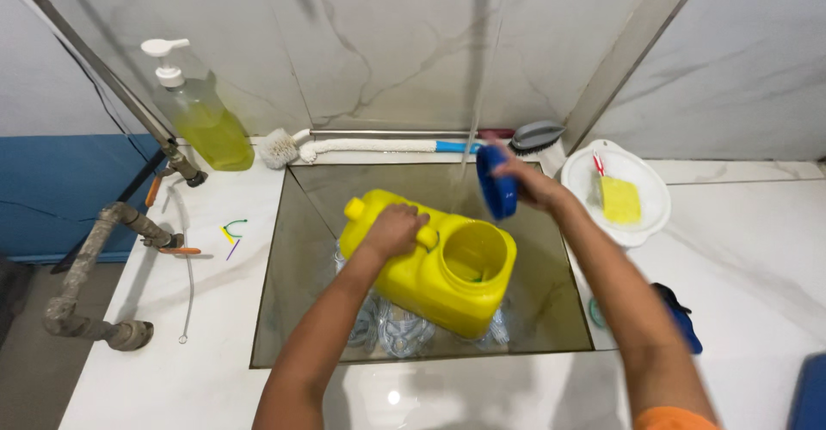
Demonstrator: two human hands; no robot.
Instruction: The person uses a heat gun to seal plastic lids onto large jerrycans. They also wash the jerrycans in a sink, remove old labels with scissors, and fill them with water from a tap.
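The yellow jug is held tilted in the sink, its handle gripped by the closed left hand; a blue lid is clasped in the right hand. The jug is best kept steady, mouth angled towards the falling water

I see a glossy yellow plastic jug, matt blue plastic lid, polished marble-look tabletop, rough corroded metal pipe.

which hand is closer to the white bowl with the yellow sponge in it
Right. The right hand, holding a blue lid, is just left of the white bowl; the left hand grips the yellow jug, farther left over the sink.
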